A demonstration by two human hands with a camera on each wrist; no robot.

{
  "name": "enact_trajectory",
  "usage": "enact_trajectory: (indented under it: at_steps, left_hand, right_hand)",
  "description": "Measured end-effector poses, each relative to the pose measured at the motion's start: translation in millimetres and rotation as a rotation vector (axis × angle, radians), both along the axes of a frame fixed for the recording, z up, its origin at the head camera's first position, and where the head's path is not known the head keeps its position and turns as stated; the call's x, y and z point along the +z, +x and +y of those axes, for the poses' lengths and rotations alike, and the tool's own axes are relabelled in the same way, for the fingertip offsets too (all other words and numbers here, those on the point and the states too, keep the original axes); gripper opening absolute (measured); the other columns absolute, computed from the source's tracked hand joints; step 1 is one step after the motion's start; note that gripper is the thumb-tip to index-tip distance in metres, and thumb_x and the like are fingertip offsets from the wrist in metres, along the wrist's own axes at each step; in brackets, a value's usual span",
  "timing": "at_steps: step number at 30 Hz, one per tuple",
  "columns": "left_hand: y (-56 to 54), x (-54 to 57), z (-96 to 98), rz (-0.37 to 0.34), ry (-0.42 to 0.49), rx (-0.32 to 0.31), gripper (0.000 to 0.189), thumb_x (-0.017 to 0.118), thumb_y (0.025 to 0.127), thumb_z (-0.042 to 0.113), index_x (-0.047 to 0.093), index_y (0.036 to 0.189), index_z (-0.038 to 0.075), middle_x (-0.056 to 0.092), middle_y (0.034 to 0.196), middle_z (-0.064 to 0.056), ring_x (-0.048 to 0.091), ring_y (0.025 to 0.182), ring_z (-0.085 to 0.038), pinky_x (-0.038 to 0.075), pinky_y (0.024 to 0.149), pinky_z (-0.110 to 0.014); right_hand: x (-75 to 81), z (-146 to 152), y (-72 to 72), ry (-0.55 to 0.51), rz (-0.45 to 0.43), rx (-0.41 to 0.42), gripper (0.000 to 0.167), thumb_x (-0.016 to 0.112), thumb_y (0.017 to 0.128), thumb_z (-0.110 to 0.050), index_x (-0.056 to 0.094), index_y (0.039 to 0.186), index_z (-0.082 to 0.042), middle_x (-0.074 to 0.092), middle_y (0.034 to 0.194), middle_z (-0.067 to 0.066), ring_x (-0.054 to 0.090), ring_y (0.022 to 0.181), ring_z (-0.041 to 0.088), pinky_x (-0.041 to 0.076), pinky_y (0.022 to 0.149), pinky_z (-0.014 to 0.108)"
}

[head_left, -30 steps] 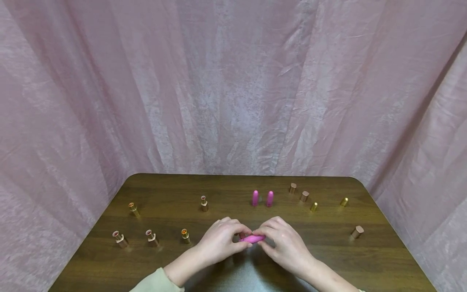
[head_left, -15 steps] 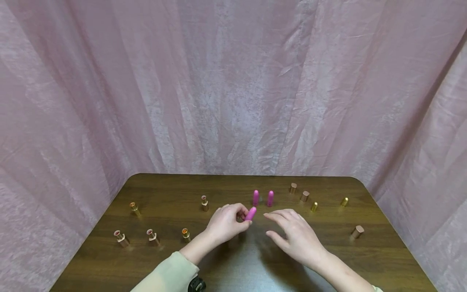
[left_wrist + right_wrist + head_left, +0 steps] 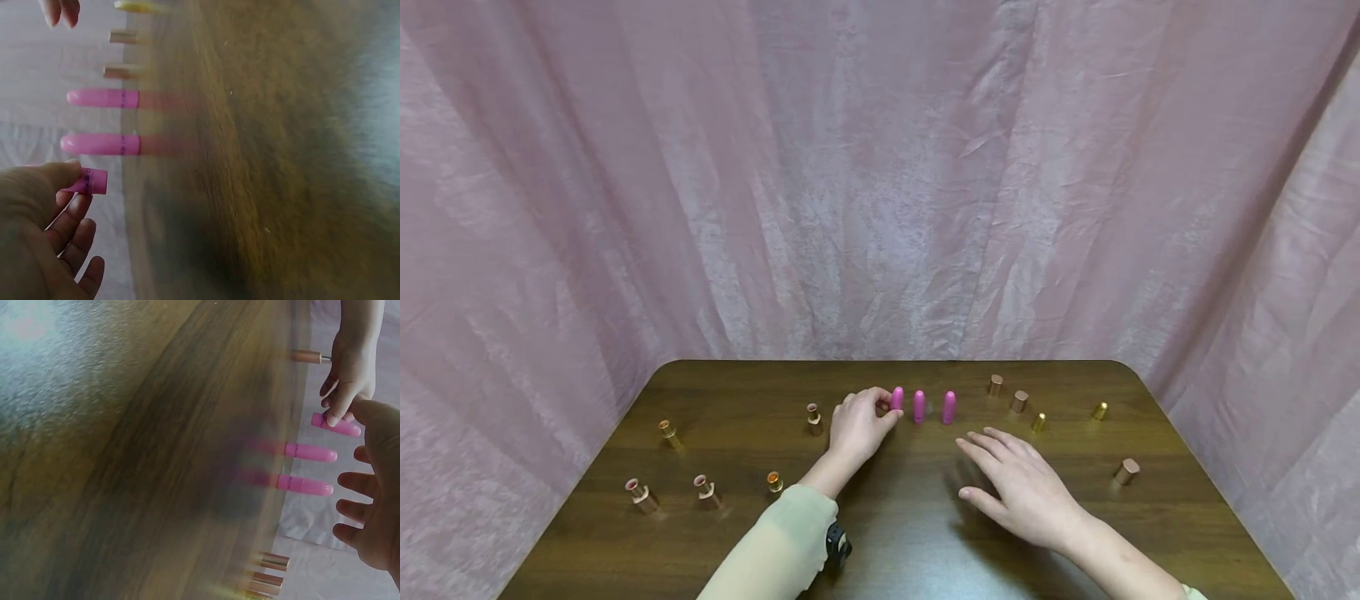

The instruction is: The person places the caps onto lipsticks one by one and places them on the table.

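My left hand (image 3: 859, 427) pinches a pink bullet-shaped lipstick tube (image 3: 897, 398) between thumb and fingers, at the back of the table. In the left wrist view the tube's lower end (image 3: 94, 181) shows dark lettering and hangs a little off the table. Two matching pink lipstick tubes (image 3: 919, 407) (image 3: 949, 407) stand upright just to its right. My right hand (image 3: 1018, 492) hovers over the table in front of them, fingers spread, holding nothing.
Uncapped rose-gold lipsticks (image 3: 642, 496) and gold lipsticks (image 3: 670, 433) stand on the left of the wooden table (image 3: 917, 533). Rose-gold caps (image 3: 1127, 472) and gold caps (image 3: 1100, 411) stand on the right. A pink curtain (image 3: 880, 208) hangs behind.
Both hands held the pink lipstick tube low at the centre. The right hand let go and moved right; the left hand carried the tube back beside the other two, turning it upright.
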State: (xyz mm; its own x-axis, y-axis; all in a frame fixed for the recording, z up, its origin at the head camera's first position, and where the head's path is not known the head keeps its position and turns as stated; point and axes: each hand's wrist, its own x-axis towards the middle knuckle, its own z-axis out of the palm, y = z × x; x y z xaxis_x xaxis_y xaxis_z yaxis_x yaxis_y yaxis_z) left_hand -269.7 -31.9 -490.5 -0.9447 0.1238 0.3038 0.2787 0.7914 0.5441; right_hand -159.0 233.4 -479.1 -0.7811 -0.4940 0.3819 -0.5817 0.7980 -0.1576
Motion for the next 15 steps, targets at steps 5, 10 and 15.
enact_trajectory:
  at_steps: [5, 10, 15]
  left_hand:
    - [-10.7, -7.1, 1.8, -0.039, 0.011, 0.056, 0.015, 0.081, 0.088, 0.029, 0.075, 0.098, 0.02, 0.07, 0.087, 0.009, 0.063, 0.091, -0.023, 0.047, 0.084, -0.046]
    - [-16.4, -13.3, 2.4, -0.061, 0.011, 0.071, 0.015, 0.081, 0.087, 0.027, 0.075, 0.098, 0.019, 0.071, 0.086, 0.007, 0.064, 0.09, -0.024, 0.048, 0.082, -0.047]
    - [-18.3, -15.5, 4.2, -0.06, 0.005, 0.063, 0.015, 0.082, 0.087, 0.026, 0.075, 0.098, 0.019, 0.071, 0.086, 0.005, 0.064, 0.088, -0.024, 0.048, 0.08, -0.046]
  right_hand:
    - [-8.3, 2.4, 2.2, 0.045, -0.027, 0.007, 0.07, 0.073, 0.093, -0.048, 0.052, 0.151, -0.015, 0.052, 0.152, 0.007, 0.04, 0.144, 0.036, 0.03, 0.116, 0.056]
    - [-14.8, 4.8, 3.9, 0.066, -0.045, 0.005, 0.071, 0.07, 0.094, -0.049, 0.05, 0.153, -0.015, 0.049, 0.154, 0.009, 0.038, 0.145, 0.037, 0.026, 0.118, 0.055]
    - [-17.3, 6.2, 4.1, 0.069, -0.018, 0.01, 0.071, 0.072, 0.093, -0.048, 0.051, 0.152, -0.014, 0.051, 0.152, 0.01, 0.041, 0.143, 0.039, 0.029, 0.116, 0.057]
